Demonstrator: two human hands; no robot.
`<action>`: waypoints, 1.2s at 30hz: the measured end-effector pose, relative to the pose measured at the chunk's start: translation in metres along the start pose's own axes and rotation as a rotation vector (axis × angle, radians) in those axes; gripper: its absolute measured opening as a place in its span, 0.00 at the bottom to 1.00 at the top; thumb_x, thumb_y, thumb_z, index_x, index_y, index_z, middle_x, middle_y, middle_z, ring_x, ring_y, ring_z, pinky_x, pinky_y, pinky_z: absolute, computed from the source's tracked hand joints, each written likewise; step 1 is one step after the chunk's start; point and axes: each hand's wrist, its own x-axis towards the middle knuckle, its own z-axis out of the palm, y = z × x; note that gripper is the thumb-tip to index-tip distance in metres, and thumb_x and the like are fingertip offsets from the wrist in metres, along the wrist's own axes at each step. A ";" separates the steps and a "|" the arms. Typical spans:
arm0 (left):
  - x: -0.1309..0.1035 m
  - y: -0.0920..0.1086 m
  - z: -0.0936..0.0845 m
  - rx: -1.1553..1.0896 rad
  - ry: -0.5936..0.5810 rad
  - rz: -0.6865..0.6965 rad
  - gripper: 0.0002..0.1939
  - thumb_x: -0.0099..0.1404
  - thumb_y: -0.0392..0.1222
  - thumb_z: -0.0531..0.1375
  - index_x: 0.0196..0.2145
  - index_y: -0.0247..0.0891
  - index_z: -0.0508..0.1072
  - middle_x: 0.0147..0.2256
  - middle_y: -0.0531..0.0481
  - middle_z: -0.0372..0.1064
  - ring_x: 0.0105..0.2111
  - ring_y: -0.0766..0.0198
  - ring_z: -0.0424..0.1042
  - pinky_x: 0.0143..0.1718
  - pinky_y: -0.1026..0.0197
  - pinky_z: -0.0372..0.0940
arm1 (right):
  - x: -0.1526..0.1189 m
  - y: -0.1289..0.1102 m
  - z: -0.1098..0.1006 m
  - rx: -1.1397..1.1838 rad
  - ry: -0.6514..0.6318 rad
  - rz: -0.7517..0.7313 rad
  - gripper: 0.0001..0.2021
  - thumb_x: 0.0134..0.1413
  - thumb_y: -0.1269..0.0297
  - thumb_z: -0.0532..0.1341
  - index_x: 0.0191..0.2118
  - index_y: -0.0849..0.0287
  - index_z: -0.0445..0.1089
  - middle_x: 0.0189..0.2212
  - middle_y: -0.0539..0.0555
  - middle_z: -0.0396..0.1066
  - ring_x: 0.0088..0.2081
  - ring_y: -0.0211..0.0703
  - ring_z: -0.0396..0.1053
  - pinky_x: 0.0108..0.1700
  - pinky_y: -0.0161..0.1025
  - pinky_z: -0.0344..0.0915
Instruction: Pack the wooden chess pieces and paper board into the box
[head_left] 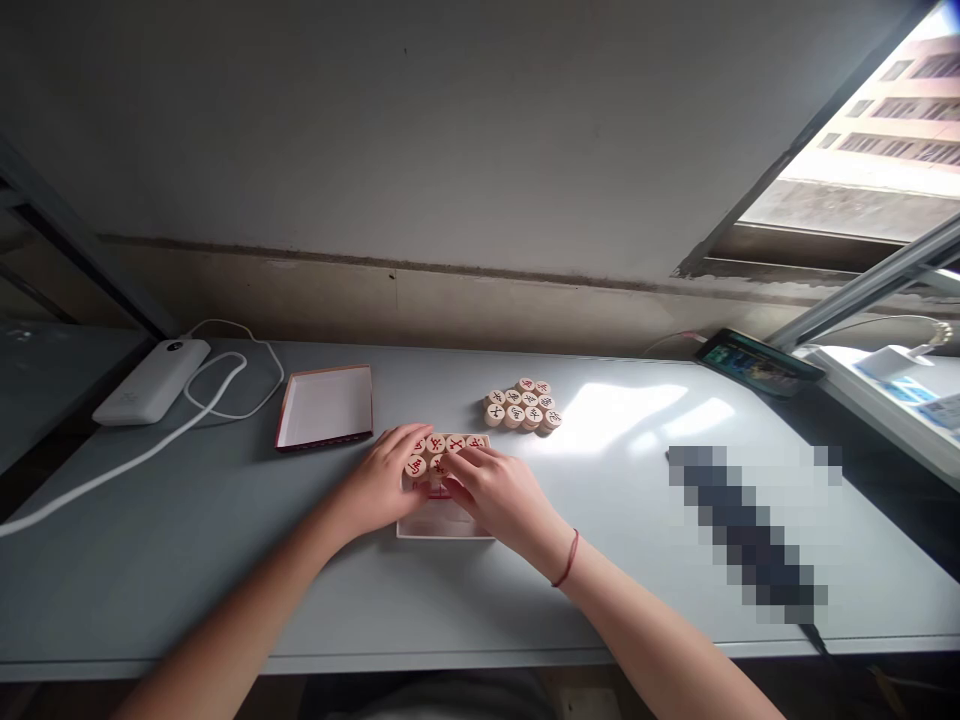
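A shallow open box (446, 522) sits on the desk in front of me, with round wooden Chinese chess pieces (436, 444) standing in rows in its far part. Their tops bear red characters. My left hand (381, 482) rests against the box's left side, fingers stretched along the pieces and thumb apart near the front row. From the right, my right hand (501, 492) reaches over the box, its bent fingers closed around a piece in the front row. That piece is largely hidden by the fingers. The box's near part shows its bare bottom.
Behind the box to the right stand more stacked chess pieces (523, 406). The box lid (328, 408) lies upturned at left. Farther left are a white power bank (154, 382) and its white cable (135, 460). A phone (757, 362) leans at right; a blurred dark object (750, 535) lies nearer.
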 end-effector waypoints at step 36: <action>0.005 0.000 -0.007 -0.213 0.042 -0.102 0.21 0.64 0.47 0.57 0.54 0.42 0.65 0.54 0.47 0.66 0.53 0.56 0.67 0.55 0.54 0.63 | 0.079 0.142 -0.030 0.078 -0.281 0.693 0.10 0.42 0.66 0.65 0.34 0.61 0.76 0.30 0.59 0.76 0.33 0.47 0.73 0.30 0.35 0.63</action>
